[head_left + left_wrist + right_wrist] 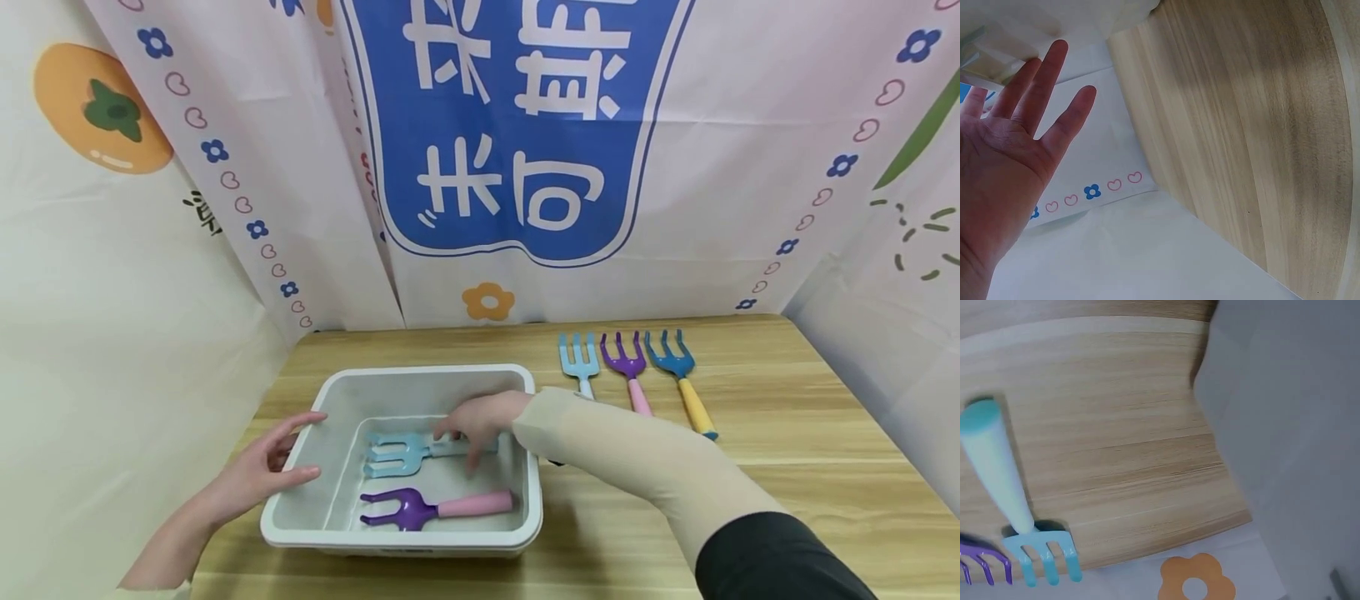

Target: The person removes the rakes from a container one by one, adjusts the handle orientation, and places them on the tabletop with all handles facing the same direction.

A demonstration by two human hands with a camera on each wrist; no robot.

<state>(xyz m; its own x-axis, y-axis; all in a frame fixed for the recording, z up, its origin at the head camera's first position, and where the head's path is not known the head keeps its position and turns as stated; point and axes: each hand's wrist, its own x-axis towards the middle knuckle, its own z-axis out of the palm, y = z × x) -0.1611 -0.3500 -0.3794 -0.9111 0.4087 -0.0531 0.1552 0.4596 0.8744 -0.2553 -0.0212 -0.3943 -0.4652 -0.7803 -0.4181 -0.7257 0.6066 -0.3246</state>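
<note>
A white plastic bin [401, 540] stands on the wooden table. Inside it lie a light blue hand fork [401, 454] and a purple hand fork with a pink handle [472, 505], tines to the left. My left hand [258, 467] rests at the bin's left rim, thumb and fingers spread; its fingers look straight in the left wrist view [1010, 150]. Reaching into the bin from the right, my right hand [483, 418] has its fingers spread over the light blue fork's handle, overlapping it. The right wrist view does not show this hand.
Right of the bin, another light blue fork [579, 362], a purple fork with pink handle [626, 364] and a dark blue fork with yellow handle [693, 404] lie in a row on the wooden table [810, 433]. Printed cloth [720, 208] hangs behind and at both sides.
</note>
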